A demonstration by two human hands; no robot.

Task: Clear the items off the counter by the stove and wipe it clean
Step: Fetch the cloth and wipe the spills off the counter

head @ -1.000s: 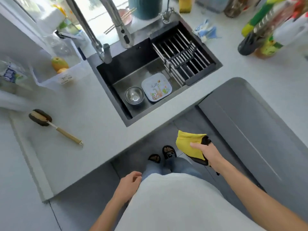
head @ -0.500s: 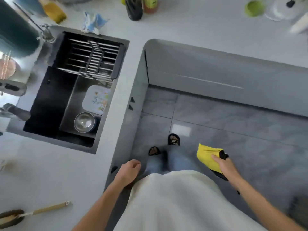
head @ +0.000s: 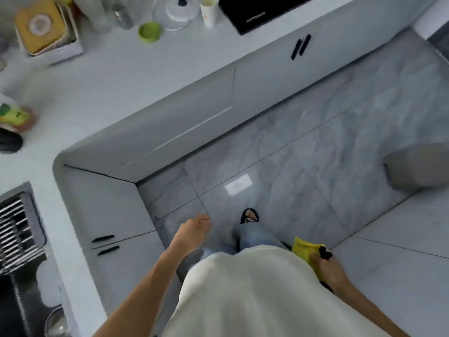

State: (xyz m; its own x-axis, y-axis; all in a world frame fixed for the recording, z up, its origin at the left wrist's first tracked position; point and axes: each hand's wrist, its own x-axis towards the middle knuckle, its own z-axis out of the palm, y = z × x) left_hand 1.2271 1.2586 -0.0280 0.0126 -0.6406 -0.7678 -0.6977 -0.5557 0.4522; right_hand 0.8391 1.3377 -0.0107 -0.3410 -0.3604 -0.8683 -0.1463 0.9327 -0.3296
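Observation:
My right hand (head: pixel 326 266) hangs low at my right side and grips a yellow cloth (head: pixel 305 250) with a black part. My left hand (head: pixel 194 231) swings in front of me above the floor, fingers loosely curled, holding nothing. The black stove (head: pixel 257 10) lies at the top on the white counter (head: pixel 145 69). Beside the stove on the counter stand a white cup (head: pixel 209 10), a glass lid (head: pixel 176 13), a green bowl (head: pixel 149 31) and a small metal shaker (head: pixel 121 17).
A rack with yellow boards (head: pixel 43 27) stands at the top left. Blurred bottles (head: pixel 14 120) sit at the left edge. The sink with its drying rack (head: pixel 17 229) is at lower left. A grey bin (head: pixel 420 169) stands on the tiled floor at right.
The view has swung right from the sink to the stove side of the counter. My right hand with the cloth has dropped lower beside my body; my left hand has swung forward.

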